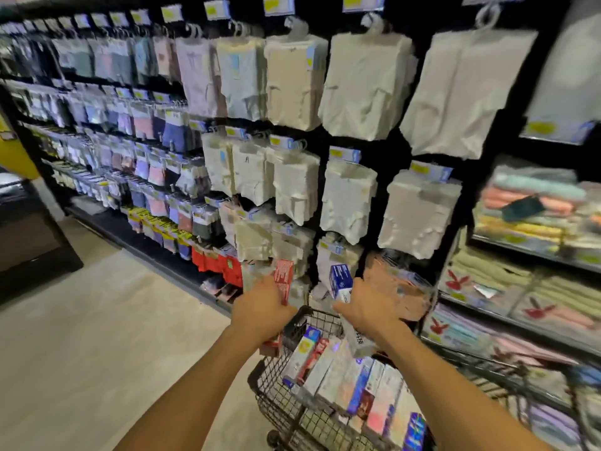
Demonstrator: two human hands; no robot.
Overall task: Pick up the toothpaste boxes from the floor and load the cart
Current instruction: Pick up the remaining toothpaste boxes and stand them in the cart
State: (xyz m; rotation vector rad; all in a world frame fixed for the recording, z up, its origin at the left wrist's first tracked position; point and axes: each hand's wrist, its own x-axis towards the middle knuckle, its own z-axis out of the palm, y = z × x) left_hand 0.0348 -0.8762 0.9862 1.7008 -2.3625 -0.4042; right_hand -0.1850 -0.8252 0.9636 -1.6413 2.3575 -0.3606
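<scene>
My left hand (260, 312) grips a red toothpaste box (283, 276) that stands upright, its lower end showing below the fist. A blue and white toothpaste box (340, 281) sticks up out of my right hand (367, 309), which grips it. Both hands hover over the far end of a black wire cart (312, 320). Several toothpaste boxes (351, 382) lie packed side by side inside the cart.
A black rack of hanging packaged garments (292, 92) stands right behind the cart. Shelves of folded towels (520, 288) run along the right. Beige floor (97, 320) stretches to the left, with a dark fixture (29, 236) at the far left.
</scene>
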